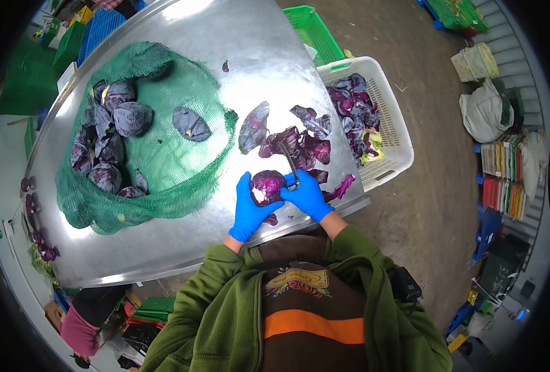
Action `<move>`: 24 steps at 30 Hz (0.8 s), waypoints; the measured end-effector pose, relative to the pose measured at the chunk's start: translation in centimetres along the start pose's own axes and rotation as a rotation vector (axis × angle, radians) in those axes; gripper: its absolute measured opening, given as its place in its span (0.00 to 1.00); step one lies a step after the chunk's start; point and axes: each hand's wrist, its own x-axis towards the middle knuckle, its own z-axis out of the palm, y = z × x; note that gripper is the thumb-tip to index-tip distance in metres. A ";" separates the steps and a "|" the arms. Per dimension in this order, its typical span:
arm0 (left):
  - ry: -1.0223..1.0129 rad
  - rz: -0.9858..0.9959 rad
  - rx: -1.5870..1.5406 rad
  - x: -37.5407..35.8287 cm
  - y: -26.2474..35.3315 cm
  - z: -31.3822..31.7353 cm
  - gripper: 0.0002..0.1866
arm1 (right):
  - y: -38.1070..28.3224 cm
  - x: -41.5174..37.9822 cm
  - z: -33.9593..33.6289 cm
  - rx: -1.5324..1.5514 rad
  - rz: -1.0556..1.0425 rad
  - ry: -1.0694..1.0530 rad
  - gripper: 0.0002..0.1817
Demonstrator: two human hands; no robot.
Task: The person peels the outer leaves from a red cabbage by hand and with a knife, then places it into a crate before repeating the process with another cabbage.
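Gloved in blue, my left hand is wrapped round the left side of a peeled red cabbage, which has a pale patch low on its left. A knife with a dark, narrow blade is in my right hand; the blade points away from me, and its handle is mostly hidden by the fingers. That hand's thumb also touches the cabbage. Loose purple outer leaves lie just beyond the hands on the metal table. A green net sack with several unpeeled cabbages lies to the left.
A white crate of discarded leaves stands against the table's right edge, with a green crate behind it. Small purple pieces line the far left rim. Another person in a pink top is at lower left.
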 end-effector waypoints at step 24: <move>-0.142 0.226 0.252 0.7 4.6 1.5 0.45 | -5.1 -2.2 -2.7 -0.362 0.093 -0.026 0.24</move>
